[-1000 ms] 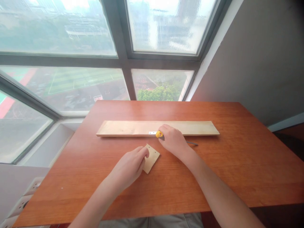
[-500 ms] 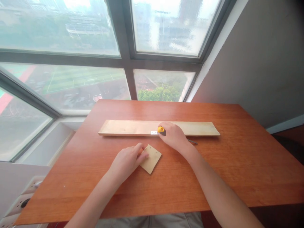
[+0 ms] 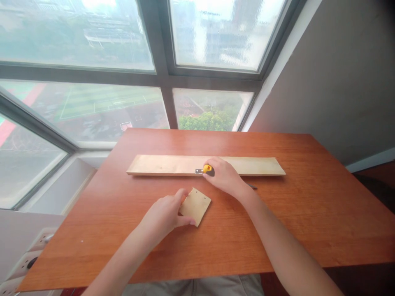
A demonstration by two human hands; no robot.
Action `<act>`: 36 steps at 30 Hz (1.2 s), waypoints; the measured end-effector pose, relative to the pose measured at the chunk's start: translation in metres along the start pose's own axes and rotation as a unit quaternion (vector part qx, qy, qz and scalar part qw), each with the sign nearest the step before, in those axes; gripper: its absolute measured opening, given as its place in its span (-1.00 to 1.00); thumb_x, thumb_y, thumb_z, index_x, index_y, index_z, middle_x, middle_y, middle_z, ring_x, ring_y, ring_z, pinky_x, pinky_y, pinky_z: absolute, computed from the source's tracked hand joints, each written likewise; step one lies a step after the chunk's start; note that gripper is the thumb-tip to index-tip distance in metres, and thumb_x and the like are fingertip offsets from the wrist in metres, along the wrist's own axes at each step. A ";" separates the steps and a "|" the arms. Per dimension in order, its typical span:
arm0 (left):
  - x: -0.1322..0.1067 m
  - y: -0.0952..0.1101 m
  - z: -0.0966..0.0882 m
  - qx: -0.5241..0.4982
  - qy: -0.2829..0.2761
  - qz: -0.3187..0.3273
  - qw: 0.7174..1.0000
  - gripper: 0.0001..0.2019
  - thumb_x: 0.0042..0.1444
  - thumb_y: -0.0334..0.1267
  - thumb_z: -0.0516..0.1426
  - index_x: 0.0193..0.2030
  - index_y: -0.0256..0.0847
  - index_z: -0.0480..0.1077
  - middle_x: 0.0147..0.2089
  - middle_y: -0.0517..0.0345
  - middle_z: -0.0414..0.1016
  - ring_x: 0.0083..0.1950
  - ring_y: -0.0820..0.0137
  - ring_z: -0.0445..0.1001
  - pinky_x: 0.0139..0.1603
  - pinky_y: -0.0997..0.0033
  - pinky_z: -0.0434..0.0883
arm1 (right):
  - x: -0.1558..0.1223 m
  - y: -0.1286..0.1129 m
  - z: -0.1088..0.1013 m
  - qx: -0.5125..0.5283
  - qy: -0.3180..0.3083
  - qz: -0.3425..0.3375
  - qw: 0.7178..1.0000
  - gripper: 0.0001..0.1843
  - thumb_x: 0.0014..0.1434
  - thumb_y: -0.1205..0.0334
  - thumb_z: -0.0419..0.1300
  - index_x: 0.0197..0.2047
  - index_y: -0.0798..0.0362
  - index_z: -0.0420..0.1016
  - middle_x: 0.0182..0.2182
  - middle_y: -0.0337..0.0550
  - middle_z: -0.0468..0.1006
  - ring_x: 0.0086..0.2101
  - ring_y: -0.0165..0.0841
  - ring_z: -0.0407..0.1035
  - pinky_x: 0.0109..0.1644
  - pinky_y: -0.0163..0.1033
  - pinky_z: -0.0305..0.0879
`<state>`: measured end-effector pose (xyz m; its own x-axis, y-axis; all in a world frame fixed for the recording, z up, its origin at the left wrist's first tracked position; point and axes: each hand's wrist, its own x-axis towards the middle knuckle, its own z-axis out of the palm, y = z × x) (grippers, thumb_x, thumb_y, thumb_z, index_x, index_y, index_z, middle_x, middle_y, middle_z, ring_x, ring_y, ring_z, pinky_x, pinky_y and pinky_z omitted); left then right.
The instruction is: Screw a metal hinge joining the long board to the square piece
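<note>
on one table (image 3: 293, 218), two wooden boards (image 3: 166, 164)

A reddish-brown wood-grain table (image 3: 286, 222) stretches out beneath both hands. The long, pale wooden plank (image 3: 163, 165) lies across it, beyond the fingers of the left hand (image 3: 162, 213) and running out to either side of those of the right hand (image 3: 225, 174). A small wooden square (image 3: 197, 207) with two holes sits between the left thumb and forefinger. Right of the right-hand fingers, a thin dark rod (image 3: 253, 187) shows one end.
</note>
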<state>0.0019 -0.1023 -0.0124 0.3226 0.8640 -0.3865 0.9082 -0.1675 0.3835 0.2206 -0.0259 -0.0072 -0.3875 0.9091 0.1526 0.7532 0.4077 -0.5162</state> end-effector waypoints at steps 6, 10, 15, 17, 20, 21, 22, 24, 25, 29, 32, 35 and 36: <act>0.001 0.013 -0.001 0.005 0.011 -0.036 0.999 -0.46 0.00 0.00 0.34 0.02 -0.16 0.25 -0.19 0.05 0.58 -0.17 0.14 0.57 -0.32 0.41 0.24 | -0.004 -0.003 0.000 -0.024 0.002 0.003 1.000 -0.98 0.19 0.32 0.16 -0.30 0.02 0.38 -0.25 -0.18 0.50 -0.25 -0.35 0.37 -0.17 -0.29 0.22; 0.005 0.020 -0.004 -0.002 0.017 -0.058 0.998 -0.53 0.02 -0.03 0.34 -0.05 -0.17 0.28 -0.16 0.00 0.58 -0.14 0.14 0.58 -0.30 0.40 0.27 | -0.010 -0.007 -0.001 -0.045 -0.008 0.010 0.999 -0.93 0.18 0.35 0.13 -0.34 0.01 0.36 -0.27 -0.18 0.50 -0.26 -0.35 0.37 -0.18 -0.30 0.21; 0.012 0.026 -0.003 0.011 0.026 -0.075 0.997 -0.59 0.08 0.00 0.29 -0.07 -0.17 0.29 -0.13 -0.02 0.59 -0.13 0.14 0.59 -0.30 0.39 0.27 | -0.014 -0.011 -0.002 -0.074 -0.023 0.034 0.996 -0.94 0.19 0.33 0.13 -0.33 0.00 0.37 -0.32 -0.18 0.54 -0.31 -0.33 0.38 -0.26 -0.28 0.14; 0.016 0.027 0.000 0.015 0.045 -0.073 0.996 -0.62 0.14 0.00 0.24 -0.05 -0.17 0.29 -0.14 -0.02 0.60 -0.13 0.14 0.59 -0.29 0.38 0.28 | -0.015 -0.013 -0.002 -0.085 -0.030 0.042 0.995 -0.94 0.21 0.30 0.14 -0.33 -0.01 0.36 -0.35 -0.20 0.55 -0.35 -0.34 0.37 -0.30 -0.28 0.09; 0.023 0.026 0.003 0.022 0.073 -0.050 0.996 -0.71 0.23 -0.02 0.16 -0.06 -0.17 0.30 -0.19 0.00 0.59 -0.17 0.16 0.58 -0.30 0.38 0.26 | -0.016 -0.015 -0.003 -0.102 -0.036 0.049 0.993 -0.94 0.22 0.27 0.13 -0.32 -0.02 0.35 -0.36 -0.20 0.56 -0.37 -0.33 0.38 -0.34 -0.27 0.03; 0.025 0.026 0.003 0.021 0.081 -0.037 0.996 -0.74 0.25 -0.04 0.13 -0.08 -0.16 0.31 -0.21 0.02 0.59 -0.20 0.18 0.58 -0.31 0.38 0.25 | -0.016 -0.015 -0.003 -0.107 -0.037 0.050 0.992 -0.94 0.22 0.26 0.13 -0.31 -0.02 0.35 -0.36 -0.20 0.57 -0.37 -0.32 0.39 -0.34 -0.26 0.01; 0.026 0.025 0.002 0.019 0.087 -0.025 0.996 -0.78 0.27 -0.07 0.11 -0.09 -0.16 0.32 -0.23 0.05 0.59 -0.22 0.20 0.57 -0.31 0.38 0.24 | -0.016 -0.015 -0.003 -0.111 -0.039 0.051 0.992 -0.95 0.22 0.27 0.13 -0.31 -0.02 0.35 -0.36 -0.19 0.57 -0.37 -0.31 0.40 -0.35 -0.26 0.00; 0.028 0.025 0.000 0.009 0.091 -0.011 0.996 -0.84 0.28 -0.12 0.08 -0.12 -0.13 0.34 -0.27 0.11 0.57 -0.24 0.24 0.56 -0.31 0.40 0.23 | -0.017 -0.015 -0.003 -0.117 -0.043 0.051 0.991 -0.96 0.21 0.27 0.13 -0.30 -0.03 0.35 -0.37 -0.20 0.57 -0.37 -0.31 0.41 -0.36 -0.25 -0.01; 0.028 0.025 -0.002 0.002 0.089 -0.011 0.996 -0.84 0.27 -0.12 0.09 -0.12 -0.12 0.35 -0.29 0.13 0.57 -0.25 0.25 0.55 -0.32 0.41 0.22 | -0.017 -0.015 -0.003 -0.120 -0.046 0.051 0.990 -0.98 0.21 0.27 0.14 -0.29 -0.03 0.36 -0.37 -0.20 0.58 -0.37 -0.31 0.42 -0.36 -0.26 -0.02; 0.029 0.025 -0.008 -0.016 0.069 -0.013 0.997 -0.65 0.13 -0.06 0.22 0.03 -0.08 0.36 -0.32 0.21 0.53 -0.26 0.27 0.53 -0.35 0.44 0.19 | -0.018 -0.015 -0.001 -0.127 -0.051 0.053 0.989 -0.98 0.20 0.25 0.15 -0.25 -0.04 0.37 -0.37 -0.20 0.59 -0.37 -0.30 0.44 -0.38 -0.26 -0.02; 0.031 0.022 -0.010 -0.018 0.041 0.023 0.999 -0.47 0.00 -0.01 0.31 0.11 -0.04 0.36 -0.34 0.24 0.50 -0.28 0.29 0.50 -0.36 0.45 0.18 | -0.017 -0.016 0.000 -0.131 -0.053 0.055 0.988 -0.98 0.21 0.24 0.14 -0.25 -0.04 0.37 -0.36 -0.19 0.60 -0.36 -0.29 0.45 -0.38 -0.26 -0.01; 0.031 0.012 -0.013 -0.033 0.004 0.063 0.997 -0.35 -0.13 0.04 0.37 0.13 0.00 0.36 -0.37 0.29 0.45 -0.33 0.31 0.48 -0.37 0.47 0.20 | -0.016 -0.016 0.000 -0.133 -0.051 0.055 0.988 -0.97 0.22 0.22 0.13 -0.25 -0.04 0.37 -0.35 -0.17 0.61 -0.35 -0.28 0.47 -0.38 -0.24 -0.02; 0.029 0.009 -0.014 -0.034 -0.011 0.070 0.997 -0.29 -0.17 0.06 0.38 0.16 0.01 0.35 -0.38 0.30 0.45 -0.34 0.31 0.48 -0.38 0.47 0.21 | -0.016 -0.016 0.000 -0.133 -0.050 0.055 0.988 -0.97 0.21 0.22 0.13 -0.25 -0.04 0.37 -0.35 -0.16 0.61 -0.35 -0.27 0.47 -0.38 -0.24 -0.02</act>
<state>0.0161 -0.0716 -0.0081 0.4518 0.8234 -0.3434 0.8337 -0.2526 0.4911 0.2145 -0.0471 -0.0017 -0.3362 0.9416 0.0170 0.9018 0.3271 -0.2825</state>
